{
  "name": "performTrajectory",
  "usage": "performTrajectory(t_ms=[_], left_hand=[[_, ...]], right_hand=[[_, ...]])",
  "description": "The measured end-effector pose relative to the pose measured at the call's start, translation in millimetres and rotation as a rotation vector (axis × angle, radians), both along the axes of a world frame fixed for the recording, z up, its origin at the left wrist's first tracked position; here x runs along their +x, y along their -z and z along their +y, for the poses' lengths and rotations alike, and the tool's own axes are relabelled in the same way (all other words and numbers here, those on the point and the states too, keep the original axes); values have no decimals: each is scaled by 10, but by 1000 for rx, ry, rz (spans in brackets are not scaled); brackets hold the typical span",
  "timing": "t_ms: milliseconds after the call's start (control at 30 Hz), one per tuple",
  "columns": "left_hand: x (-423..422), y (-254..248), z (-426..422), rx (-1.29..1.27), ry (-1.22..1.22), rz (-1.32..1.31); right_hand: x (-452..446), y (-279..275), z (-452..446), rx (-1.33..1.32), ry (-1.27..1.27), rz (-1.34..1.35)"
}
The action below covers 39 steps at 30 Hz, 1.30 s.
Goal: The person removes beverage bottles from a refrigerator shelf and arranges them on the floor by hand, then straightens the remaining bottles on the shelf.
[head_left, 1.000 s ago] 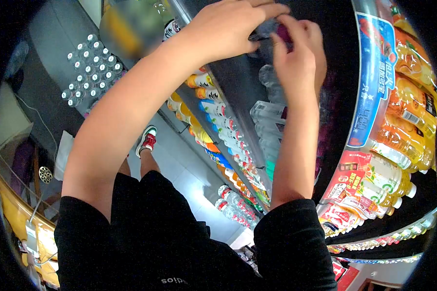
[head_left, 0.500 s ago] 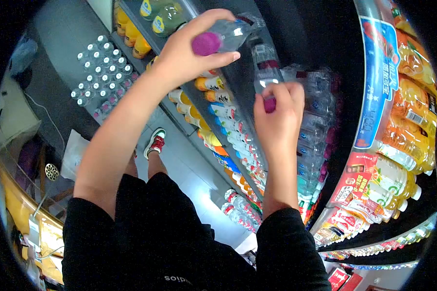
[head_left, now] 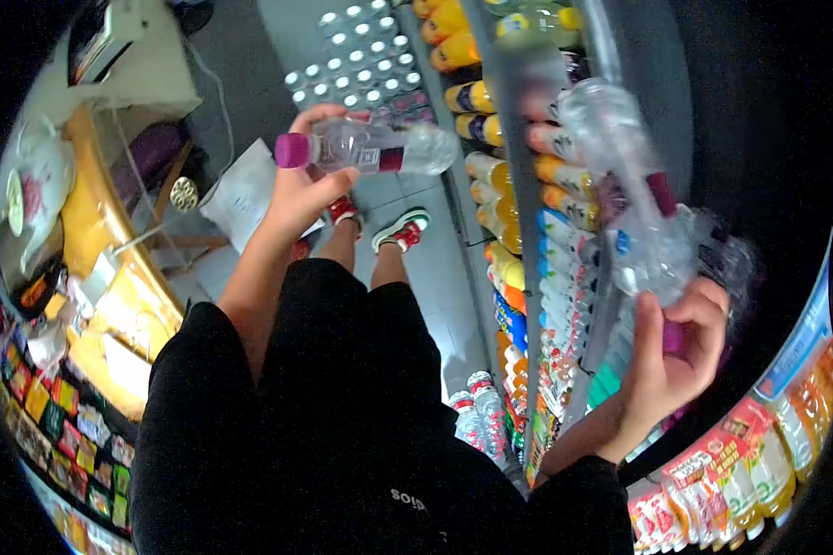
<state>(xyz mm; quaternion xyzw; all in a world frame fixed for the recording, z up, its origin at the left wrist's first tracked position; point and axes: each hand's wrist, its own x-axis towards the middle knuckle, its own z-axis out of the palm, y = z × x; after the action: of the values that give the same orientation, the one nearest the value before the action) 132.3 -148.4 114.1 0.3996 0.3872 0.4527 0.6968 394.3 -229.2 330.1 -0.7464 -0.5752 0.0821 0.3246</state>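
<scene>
Over the floor, my left hand (head_left: 298,192) is closed around a clear plastic bottle (head_left: 342,146) with a purple cap and a dark label. The bottle lies sideways, its cap toward the left. By the shelf, my right hand (head_left: 676,356) grips another clear bottle (head_left: 634,208) at its purple-cap end. Its base points up and away over the shelf, and motion blurs it. More clear bottles (head_left: 727,259) show dimly behind the right hand; whether it touches them I cannot tell.
Rows of drinks (head_left: 565,268) line the shelf at right, beside a metal shelf edge (head_left: 518,185). White-capped bottles (head_left: 361,55) stand grouped on the floor, and red-banded bottles (head_left: 481,416) stand lower down. A wooden counter (head_left: 111,231) and a white bag (head_left: 250,199) are at left.
My left hand has drawn its bottle away from the shelf, leftward over the floor. My right hand still holds a bottle by the shelf, lower right in view. The view has turned left.
</scene>
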Motion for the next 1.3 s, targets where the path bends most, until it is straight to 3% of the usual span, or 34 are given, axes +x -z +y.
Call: performTrajectory(t_ms=[133,200,267,333,400,467,533,567,600,667,867,900,967,1067,1300], left_hand=[[-343,346,-364,-140,97,405],[-406,601,-578,-255,152,439],[-404,787,-780,-372,133,405],[-344,1106,-1047,-489,113,365],[-222,1630,-1410,-104,14,795],[-22,1943,-1542,-113,-48,810],[199,2292,-1569,-415,82,789],[352,2188,-1438,-426,75,797],[530,2471,-1532,-450,78,792],[820,3157,-1652,-293,-46,902],[1566,4307,-1525,-337,-254,891],[1686,4464,-1511,-263,-362,865],[1877,4694,-1462,-290,-386,864],[2079,4962,-1349,-354,-442,816],[2331,5306,-1088,-457,-517,820]], right_hand=[[-72,737,59,-348,-122,259],[-99,1393,-45,-538,-56,412],[-105,2165,-233,-554,-76,490],[-95,2795,-386,-737,-64,459],[-112,3462,-586,-749,-108,363],[-106,3927,-667,-749,-145,264],[-42,4381,-691,-786,-125,212],[5,4605,-681,-789,-148,130],[65,4788,-672,-811,-152,126],[163,5205,-553,-734,-206,110],[427,6323,-151,-835,-143,115],[455,6486,-123,-847,-144,112],[489,6746,-51,-672,-221,-77],[513,7021,39,-661,-233,-105],[422,7212,151,-612,-136,-128]])
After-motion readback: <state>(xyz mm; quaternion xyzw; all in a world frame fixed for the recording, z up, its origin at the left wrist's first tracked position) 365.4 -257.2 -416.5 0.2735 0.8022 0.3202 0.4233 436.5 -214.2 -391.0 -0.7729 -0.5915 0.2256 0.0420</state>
